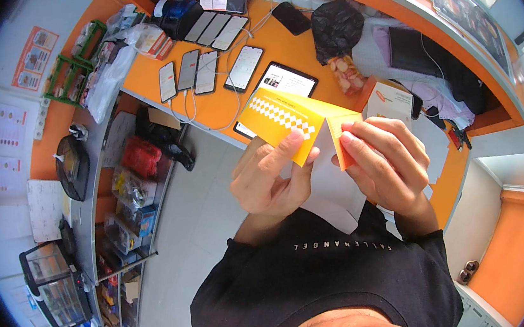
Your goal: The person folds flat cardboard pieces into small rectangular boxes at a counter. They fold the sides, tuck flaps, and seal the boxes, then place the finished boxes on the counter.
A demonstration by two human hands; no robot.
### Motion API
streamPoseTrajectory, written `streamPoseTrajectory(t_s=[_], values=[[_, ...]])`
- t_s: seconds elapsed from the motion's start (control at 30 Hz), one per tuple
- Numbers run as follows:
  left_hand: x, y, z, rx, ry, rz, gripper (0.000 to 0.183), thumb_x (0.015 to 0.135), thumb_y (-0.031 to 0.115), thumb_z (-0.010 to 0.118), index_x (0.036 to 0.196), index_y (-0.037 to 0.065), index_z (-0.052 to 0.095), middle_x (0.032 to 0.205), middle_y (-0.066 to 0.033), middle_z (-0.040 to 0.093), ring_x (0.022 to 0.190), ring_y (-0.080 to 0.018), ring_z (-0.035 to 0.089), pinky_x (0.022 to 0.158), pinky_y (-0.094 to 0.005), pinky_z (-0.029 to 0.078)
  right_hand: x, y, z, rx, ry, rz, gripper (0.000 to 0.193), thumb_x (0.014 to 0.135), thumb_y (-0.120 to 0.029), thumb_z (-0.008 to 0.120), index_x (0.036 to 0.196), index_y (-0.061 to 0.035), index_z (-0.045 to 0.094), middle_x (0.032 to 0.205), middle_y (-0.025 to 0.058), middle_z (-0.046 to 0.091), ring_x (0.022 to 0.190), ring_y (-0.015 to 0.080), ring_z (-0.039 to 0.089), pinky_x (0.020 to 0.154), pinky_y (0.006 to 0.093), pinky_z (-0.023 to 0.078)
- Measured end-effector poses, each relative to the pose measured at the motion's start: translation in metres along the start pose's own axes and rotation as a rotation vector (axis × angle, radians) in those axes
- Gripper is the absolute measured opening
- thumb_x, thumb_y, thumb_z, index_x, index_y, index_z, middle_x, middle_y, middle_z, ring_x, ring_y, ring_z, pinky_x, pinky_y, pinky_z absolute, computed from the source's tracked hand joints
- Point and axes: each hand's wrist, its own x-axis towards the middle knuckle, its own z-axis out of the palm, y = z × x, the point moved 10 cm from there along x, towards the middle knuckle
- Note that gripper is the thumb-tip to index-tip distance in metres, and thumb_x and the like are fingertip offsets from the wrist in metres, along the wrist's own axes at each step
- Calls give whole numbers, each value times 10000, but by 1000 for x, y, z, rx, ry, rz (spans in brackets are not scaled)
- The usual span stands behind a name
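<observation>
In front of my chest I hold up a yellow folded card [279, 115] with a row of white diamonds on its left panel. My left hand [269, 179] pinches the lower edge of that panel between thumb and fingers. My right hand [391, 161] grips the narrower right panel, thumb and fingertips pressed on it. White paper [332, 191] hangs down between my hands below the fold; whether it is part of the card I cannot tell. Just behind the card a tablet [288, 83] with a lit screen lies on the orange desk, partly covered by it.
Several phones with white cables, one a grey phone [188, 70], lie on the desk [145, 80]. A black plastic bag [337, 25], a snack packet [346, 73] and a white-and-orange box [388, 100] stand to the right. Shelves with packaged goods [125, 184] line the left.
</observation>
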Motion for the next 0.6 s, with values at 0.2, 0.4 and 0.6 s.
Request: streamPoseTrajectory(t_s=[0.2,0.4,0.6], values=[[-10,-6,2,-27,34,5,285,828,-6,789,1096,-35,698,879,-187,745,786,-262,739,689,-269,560,-5,7,3,158,54,118,331,655,-58,834,967,6,744,1006,148,714,871,303,692,728,367,590],[-17,-20,11,-232,5,-204,351,841,-31,772,1177,-60,676,1019,-191,733,915,-227,712,801,-272,543,-5,20,9,270,18,335,262,700,-5,828,946,9,738,1032,136,726,924,317,689,755,369,574],[-26,-46,27,-613,-51,-448,414,849,-122,725,1249,-68,635,1102,-142,706,917,-148,663,811,-265,533,-12,40,14,452,46,466,195,733,24,819,896,8,713,1021,112,725,920,248,682,782,330,541]])
